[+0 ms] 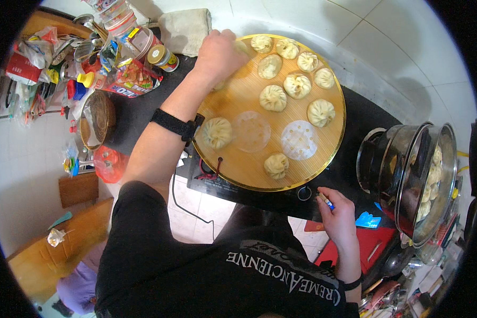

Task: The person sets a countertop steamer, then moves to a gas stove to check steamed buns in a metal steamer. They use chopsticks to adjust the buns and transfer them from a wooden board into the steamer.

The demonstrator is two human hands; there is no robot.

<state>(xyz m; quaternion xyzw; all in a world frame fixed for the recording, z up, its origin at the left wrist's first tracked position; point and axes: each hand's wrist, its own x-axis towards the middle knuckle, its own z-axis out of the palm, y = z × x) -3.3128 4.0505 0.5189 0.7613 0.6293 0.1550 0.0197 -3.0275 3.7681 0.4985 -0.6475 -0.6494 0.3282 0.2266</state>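
A round yellow-rimmed board (242,99) bears several pleated steamed buns (273,98), one flatter bun (269,66) and two perforated round paper liners (299,140), one whiter than the other. My left hand (222,55) reaches over the board's far left rim, fingers curled down beside a partly hidden bun (243,47); whether it grips that bun is unclear. Below the board's near right edge, my right hand (336,210) pinches a small pale object with a blue part, too small to identify. One bun (276,165) lies near the board's front edge.
At right stands a metal steamer (427,183) with buns inside; a red board (377,246) lies below it. Far left are a folded cloth (185,31), a capped jar (163,57), food packets (133,77) and a wicker basket (111,113). A cord hangs below the dark counter.
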